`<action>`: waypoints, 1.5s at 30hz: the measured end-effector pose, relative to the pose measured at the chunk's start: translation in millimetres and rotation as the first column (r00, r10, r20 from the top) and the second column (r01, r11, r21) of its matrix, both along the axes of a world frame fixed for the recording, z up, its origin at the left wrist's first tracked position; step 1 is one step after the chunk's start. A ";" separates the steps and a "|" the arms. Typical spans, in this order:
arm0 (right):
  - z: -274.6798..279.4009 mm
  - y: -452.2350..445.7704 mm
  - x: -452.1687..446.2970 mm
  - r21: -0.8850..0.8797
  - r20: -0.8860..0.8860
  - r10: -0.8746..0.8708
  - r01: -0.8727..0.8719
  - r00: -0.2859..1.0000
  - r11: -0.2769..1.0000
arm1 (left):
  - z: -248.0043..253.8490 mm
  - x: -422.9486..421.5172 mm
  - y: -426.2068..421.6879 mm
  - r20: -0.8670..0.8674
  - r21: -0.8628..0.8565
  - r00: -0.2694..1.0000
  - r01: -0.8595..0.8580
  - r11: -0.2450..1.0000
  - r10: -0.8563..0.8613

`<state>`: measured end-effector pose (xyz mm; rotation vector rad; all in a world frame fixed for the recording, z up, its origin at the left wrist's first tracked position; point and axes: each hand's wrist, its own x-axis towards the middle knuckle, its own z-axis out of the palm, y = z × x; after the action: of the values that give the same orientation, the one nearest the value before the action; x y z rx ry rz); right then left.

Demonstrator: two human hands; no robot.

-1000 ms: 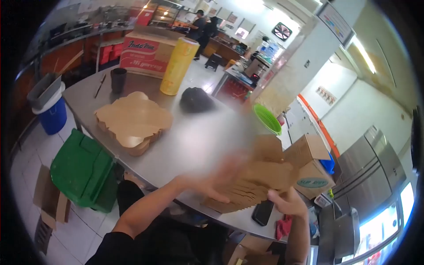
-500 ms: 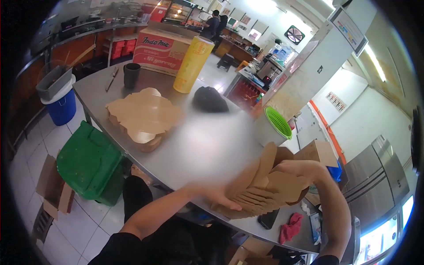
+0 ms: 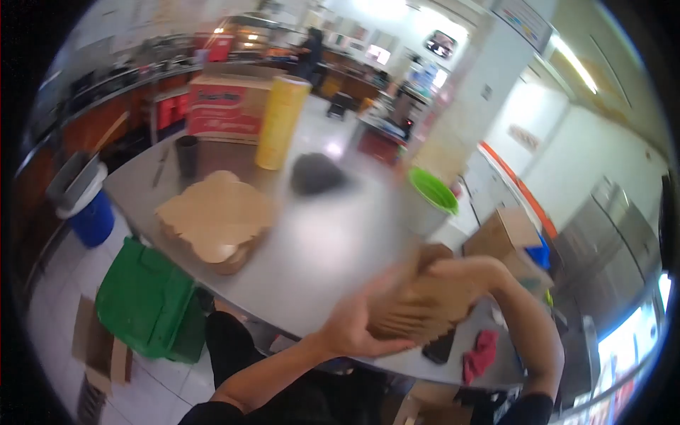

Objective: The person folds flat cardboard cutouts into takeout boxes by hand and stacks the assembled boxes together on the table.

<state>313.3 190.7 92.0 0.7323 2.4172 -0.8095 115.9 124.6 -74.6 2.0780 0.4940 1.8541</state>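
Between my hands, at the near right edge of the steel table, is a stack of nested brown cardboard takeaway boxes, their layered edges facing me. My left hand grips the stack's left end, with one digit along the near lower edge and the others up its far side. My right hand is bent over the stack's upper right side and closed on it; its fingertips are partly hidden. Farther left on the table lies another stack of flattened brown cardboard boxes, which neither hand touches.
On the steel table stand a yellow film roll, an Indomie carton, a dark cup and a green-rimmed bin. A dark bundle, black phone and red cloth lie there. A green bin stands left.
My left hand has moved from the stack's near lower edge up around its left end. The stack looks more compact, its loose flaps pressed together. The camera view has shifted.
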 end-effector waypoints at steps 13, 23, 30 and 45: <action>-0.2 -17.3 -4.8 0.287 0.013 0.200 -0.195 0.980 0.938 | 12.7 15.1 -15.3 -0.049 -0.174 0.997 0.049 0.984 -0.059; -5.8 -28.2 -18.8 0.391 0.247 0.093 -0.187 0.965 0.901 | 13.1 34.0 -24.1 0.052 -0.139 0.992 0.118 0.983 -0.112; -13.9 -22.2 -28.4 0.432 0.299 0.225 -0.342 0.927 0.835 | 8.8 33.2 -19.9 0.069 -0.186 0.993 0.109 0.977 -0.097; -10.3 -11.9 1.2 0.302 0.038 0.120 -0.126 0.992 0.945 | -13.6 33.1 -6.3 0.172 -0.213 0.983 0.094 0.972 -0.057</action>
<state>314.5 178.9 81.7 0.6876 2.5710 -0.3820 149.1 118.4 -88.1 1.7593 0.5432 1.8168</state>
